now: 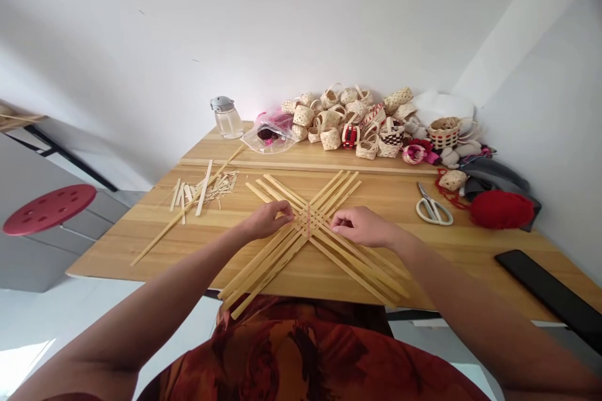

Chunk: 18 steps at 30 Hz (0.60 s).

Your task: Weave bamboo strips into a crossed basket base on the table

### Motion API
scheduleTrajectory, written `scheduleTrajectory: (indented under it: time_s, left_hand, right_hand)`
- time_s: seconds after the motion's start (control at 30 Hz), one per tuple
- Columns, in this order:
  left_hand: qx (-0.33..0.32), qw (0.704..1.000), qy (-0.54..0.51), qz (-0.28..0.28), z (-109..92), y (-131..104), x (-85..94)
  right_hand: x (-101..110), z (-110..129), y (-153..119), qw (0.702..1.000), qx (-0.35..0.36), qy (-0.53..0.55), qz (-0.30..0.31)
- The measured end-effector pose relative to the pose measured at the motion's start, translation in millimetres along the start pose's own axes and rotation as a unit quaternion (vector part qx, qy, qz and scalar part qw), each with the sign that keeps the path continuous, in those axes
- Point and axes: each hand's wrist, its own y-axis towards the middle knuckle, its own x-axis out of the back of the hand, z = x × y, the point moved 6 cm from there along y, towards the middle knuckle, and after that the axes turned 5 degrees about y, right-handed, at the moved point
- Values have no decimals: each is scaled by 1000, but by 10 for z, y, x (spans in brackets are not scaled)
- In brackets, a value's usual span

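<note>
Several long pale bamboo strips [282,257] lie crossed in an X on the wooden table [141,244], interlaced where they meet. My left hand [268,219] pinches the strips just left of the crossing. My right hand [360,225] presses and grips the strips just right of the crossing. Both hands rest on the weave, fingers curled onto the strips.
Short cut strips [202,191] lie at the left, with one long strip [183,213] slanting beside them. Scissors [433,208], red yarn [501,208] and a black phone [550,291] sit at the right. Small woven baskets [348,122], a plastic bag [270,135] and a jar [226,117] line the back. A red stool [47,208] stands left.
</note>
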Motion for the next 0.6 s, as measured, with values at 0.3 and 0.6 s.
scheduleTrajectory:
  time_s: [0.3,0.6]
  left_hand:
    - [74,982,-150,-85,-31,-33,-134]
    - [130,909,-387,-88,-71,-19,-245]
  right_hand:
    - [-460,58,216,999,3,36,1]
    - [-513,147,243,998,11,57,14]
